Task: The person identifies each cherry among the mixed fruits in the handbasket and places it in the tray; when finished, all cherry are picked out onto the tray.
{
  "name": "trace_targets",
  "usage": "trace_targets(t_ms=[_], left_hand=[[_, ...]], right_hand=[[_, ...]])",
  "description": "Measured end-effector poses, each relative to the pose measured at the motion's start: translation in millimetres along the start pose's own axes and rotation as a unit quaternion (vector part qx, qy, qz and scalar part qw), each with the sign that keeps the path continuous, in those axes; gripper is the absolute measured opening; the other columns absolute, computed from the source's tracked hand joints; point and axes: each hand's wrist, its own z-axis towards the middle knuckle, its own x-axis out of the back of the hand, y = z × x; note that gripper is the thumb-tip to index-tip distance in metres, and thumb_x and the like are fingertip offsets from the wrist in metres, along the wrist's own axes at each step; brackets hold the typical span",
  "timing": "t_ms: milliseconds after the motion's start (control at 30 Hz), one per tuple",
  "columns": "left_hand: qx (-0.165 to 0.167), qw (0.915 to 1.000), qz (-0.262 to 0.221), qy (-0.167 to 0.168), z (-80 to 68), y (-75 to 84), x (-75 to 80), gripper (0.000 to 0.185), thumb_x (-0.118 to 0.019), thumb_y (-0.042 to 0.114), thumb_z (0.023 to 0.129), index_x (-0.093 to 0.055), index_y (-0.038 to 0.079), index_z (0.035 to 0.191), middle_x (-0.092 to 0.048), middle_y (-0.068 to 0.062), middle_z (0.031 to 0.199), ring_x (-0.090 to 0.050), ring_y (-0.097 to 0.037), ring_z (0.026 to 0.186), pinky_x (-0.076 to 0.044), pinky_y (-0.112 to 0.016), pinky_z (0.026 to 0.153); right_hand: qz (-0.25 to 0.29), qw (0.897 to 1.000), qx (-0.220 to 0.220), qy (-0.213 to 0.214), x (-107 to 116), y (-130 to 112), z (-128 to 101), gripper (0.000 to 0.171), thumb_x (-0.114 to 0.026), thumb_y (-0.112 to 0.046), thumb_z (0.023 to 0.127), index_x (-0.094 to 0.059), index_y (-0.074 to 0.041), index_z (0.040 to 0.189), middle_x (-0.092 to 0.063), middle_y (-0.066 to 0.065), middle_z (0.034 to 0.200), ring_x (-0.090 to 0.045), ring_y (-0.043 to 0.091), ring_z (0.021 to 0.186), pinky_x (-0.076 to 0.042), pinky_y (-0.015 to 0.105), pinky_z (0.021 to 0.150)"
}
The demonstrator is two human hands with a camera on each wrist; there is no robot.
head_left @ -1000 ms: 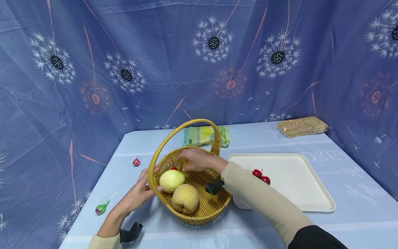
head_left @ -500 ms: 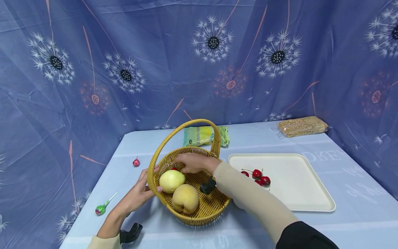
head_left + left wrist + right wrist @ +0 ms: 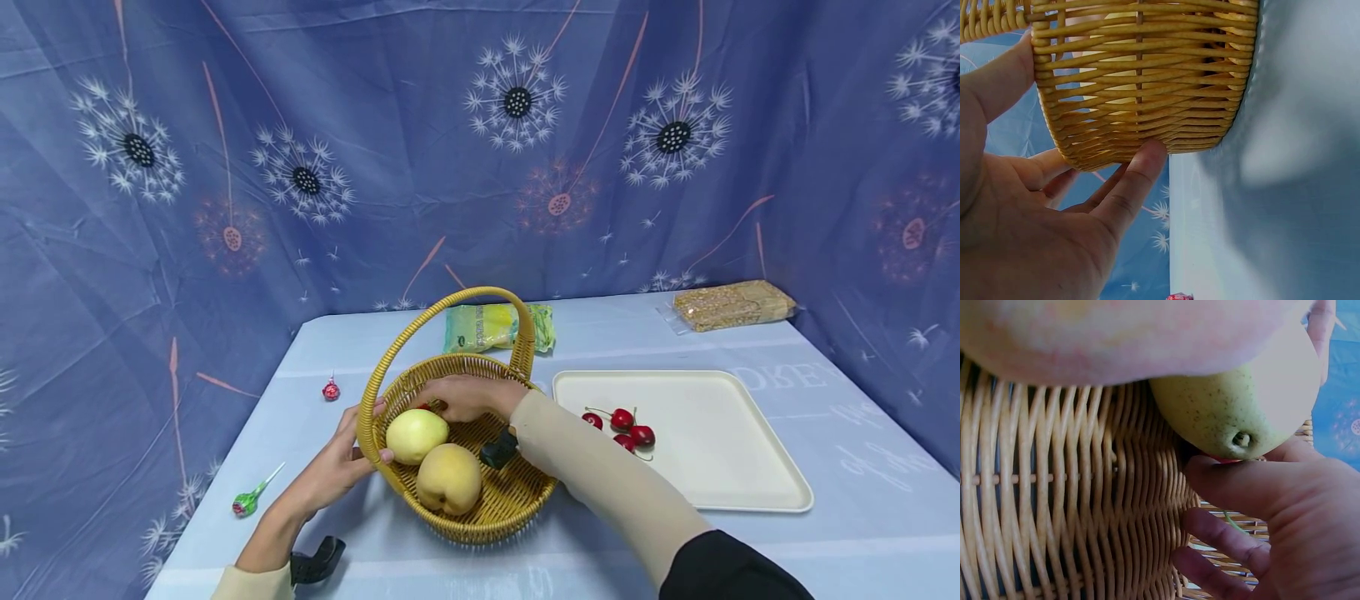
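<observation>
My left hand (image 3: 339,457) holds the wicker basket (image 3: 480,527) at its left rim, thumb over the edge and fingers along the outer wall, as the left wrist view shows. Inside the basket my right hand (image 3: 468,397) reaches behind a yellow-green pear (image 3: 417,437). In the right wrist view its thumb and fingers curl round a red cherry (image 3: 1229,460), mostly hidden by the pear and thumb; a green stem (image 3: 1234,522) shows between thumb and fingers. A yellow peach (image 3: 449,478) lies in front of the pear.
On the right, a cream tray (image 3: 720,450) bears several cherries (image 3: 622,419). Two lollipops, one red (image 3: 331,389) and one green (image 3: 246,503), lie left of the basket. A yellow-green packet (image 3: 480,329) and a brown packet (image 3: 735,305) lie at the back. The basket's handle arches above.
My right hand has moved left and lower inside the basket, its forearm shifting left and uncovering more cherries on the tray. The left hand keeps its hold on the rim.
</observation>
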Motion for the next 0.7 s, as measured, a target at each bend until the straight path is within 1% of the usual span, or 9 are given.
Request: trace_targets(t_ms=[100,133,333,467,567,633,700], left_hand=[[0.003,1.0,-0.003,-0.002,0.3,0.4,-0.2,0.074,-0.066,0.024,0.088,-0.026,0.007,0.148,-0.016,-0.016,0.149,-0.034,-0.04,0.131,-0.042,-0.022,0.095],[0.003,1.0,-0.004,-0.002,0.4,0.5,-0.3,0.074,-0.066,0.024,0.088,-0.026,0.007,0.148,-0.016,-0.016,0.149,-0.034,-0.04,0.131,-0.041,-0.019,0.094],[0.006,0.9999,-0.012,-0.003,0.4,0.2,0.3,0.074,-0.067,0.024,0.088,-0.027,0.007,0.148,-0.016,-0.016,0.149,-0.036,-0.04,0.13,-0.042,-0.016,0.092],[0.006,0.9999,-0.011,-0.001,0.1,-0.5,0.8,0.074,-0.067,0.025,0.087,-0.027,0.007,0.148,-0.016,-0.016,0.15,-0.035,-0.04,0.131,-0.042,-0.015,0.093],[0.004,0.9999,-0.012,-0.001,0.1,-0.4,0.8,0.074,-0.067,0.024,0.087,-0.027,0.007,0.148,-0.016,-0.016,0.149,-0.034,-0.04,0.131,-0.041,-0.015,0.093],[0.004,0.9999,-0.013,0.0,-0.1,-0.1,0.6,0.075,-0.067,0.024,0.087,-0.027,0.007,0.148,-0.016,-0.016,0.149,-0.034,-0.041,0.132,-0.042,-0.015,0.093],[0.004,0.9999,-0.012,-0.001,-0.3,0.2,0.4,0.075,-0.067,0.023,0.087,-0.026,0.006,0.148,-0.016,-0.016,0.149,-0.034,-0.041,0.132,-0.043,-0.017,0.094]], right_hand=[[-0.007,1.0,-0.012,-0.006,0.3,-0.5,-1.8,0.051,-0.056,-0.005,0.091,-0.05,-0.027,0.137,-0.048,-0.002,0.142,-0.044,0.016,0.132,-0.038,0.031,0.108],[-0.011,1.0,-0.016,-0.006,0.4,-0.5,-2.4,0.05,-0.056,-0.007,0.091,-0.051,-0.027,0.136,-0.05,-0.001,0.14,-0.046,0.017,0.13,-0.038,0.032,0.108],[-0.024,0.999,-0.039,0.004,0.3,3.7,-6.7,0.042,-0.063,-0.013,0.088,-0.059,-0.024,0.128,-0.06,-0.002,0.123,-0.055,0.013,0.114,-0.044,0.028,0.097],[-0.019,0.998,-0.052,0.006,-1.6,7.7,-9.1,0.04,-0.066,-0.016,0.087,-0.06,-0.025,0.125,-0.061,-0.002,0.118,-0.056,0.012,0.107,-0.046,0.027,0.091],[-0.017,0.998,-0.053,0.008,-1.8,8.7,-10.7,0.038,-0.067,-0.018,0.086,-0.061,-0.025,0.123,-0.06,-0.002,0.115,-0.056,0.012,0.104,-0.046,0.027,0.088],[-0.014,0.999,-0.05,0.013,-1.0,8.9,-11.7,0.037,-0.067,-0.019,0.086,-0.062,-0.024,0.122,-0.061,-0.003,0.114,-0.056,0.012,0.104,-0.046,0.027,0.089],[-0.005,0.999,-0.049,0.018,1.4,8.3,-13.6,0.037,-0.068,-0.02,0.086,-0.063,-0.023,0.122,-0.061,-0.003,0.115,-0.056,0.012,0.105,-0.047,0.027,0.089]])
